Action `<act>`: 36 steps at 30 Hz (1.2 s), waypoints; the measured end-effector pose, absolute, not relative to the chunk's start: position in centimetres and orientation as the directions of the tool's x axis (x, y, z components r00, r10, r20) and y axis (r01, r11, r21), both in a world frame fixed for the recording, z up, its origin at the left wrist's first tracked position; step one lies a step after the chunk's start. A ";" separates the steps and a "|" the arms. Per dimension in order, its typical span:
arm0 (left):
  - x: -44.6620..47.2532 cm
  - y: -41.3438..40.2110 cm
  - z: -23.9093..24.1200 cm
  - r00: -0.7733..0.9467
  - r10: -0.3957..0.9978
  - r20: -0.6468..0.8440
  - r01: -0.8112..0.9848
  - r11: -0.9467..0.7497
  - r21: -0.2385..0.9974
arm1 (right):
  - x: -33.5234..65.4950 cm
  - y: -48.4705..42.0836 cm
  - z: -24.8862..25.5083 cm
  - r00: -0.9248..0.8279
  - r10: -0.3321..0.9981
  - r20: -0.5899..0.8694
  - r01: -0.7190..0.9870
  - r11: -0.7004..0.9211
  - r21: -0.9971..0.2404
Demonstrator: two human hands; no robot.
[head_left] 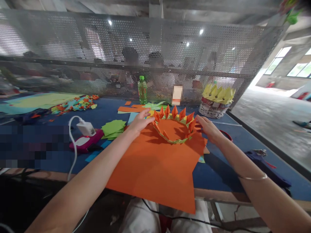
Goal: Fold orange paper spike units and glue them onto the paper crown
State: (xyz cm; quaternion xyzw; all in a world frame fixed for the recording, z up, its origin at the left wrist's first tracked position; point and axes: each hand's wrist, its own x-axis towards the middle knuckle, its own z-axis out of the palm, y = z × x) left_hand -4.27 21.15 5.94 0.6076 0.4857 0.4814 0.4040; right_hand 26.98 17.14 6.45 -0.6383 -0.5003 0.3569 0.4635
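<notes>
A ring-shaped paper crown (175, 141) with upright, pointed orange folds and a yellow-green base rests over a large orange paper sheet (155, 171). At its left side, my left hand (140, 122) has its thumb and fingertips against the outer folds. My right hand (207, 127) takes the opposite side, fingertips against the orange points and partly hidden by them. Between them the two hands hold the ring. Yellow and green paper pieces lie just behind it, partly covered.
A green bottle (142, 90) stands at the back by the perforated metal screen (97, 42). Another container topped with yellow folded points (216, 100) is at right. Green paper squares (113, 128), a white charger (86, 128) with cable, and a dark blue pouch (267, 168) lie around.
</notes>
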 end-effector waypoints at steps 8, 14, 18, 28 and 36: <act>-5.2 20.1 6.8 0.076 0.926 0.369 0.300 -0.375 0.877 | 28.8 15.7 6.3 0.220 0.962 0.162 0.464 0.043 -0.885; -6.1 18.6 9.0 0.354 0.857 0.374 0.333 -0.489 0.806 | 29.8 15.5 6.6 0.163 0.960 0.228 0.561 0.100 -0.822; -5.9 18.2 9.0 0.484 0.812 0.326 0.340 -0.518 0.785 | 29.9 15.6 6.7 0.144 0.946 0.289 0.585 0.155 -0.796; -5.2 20.2 6.3 0.615 0.754 0.231 0.369 -0.533 0.761 | 29.6 13.3 8.8 -0.110 0.875 0.472 0.531 0.453 -0.716; -5.1 20.7 4.6 0.659 0.718 0.223 0.368 -0.567 0.737 | 29.6 13.4 8.4 -0.369 0.869 0.330 0.521 0.487 -0.701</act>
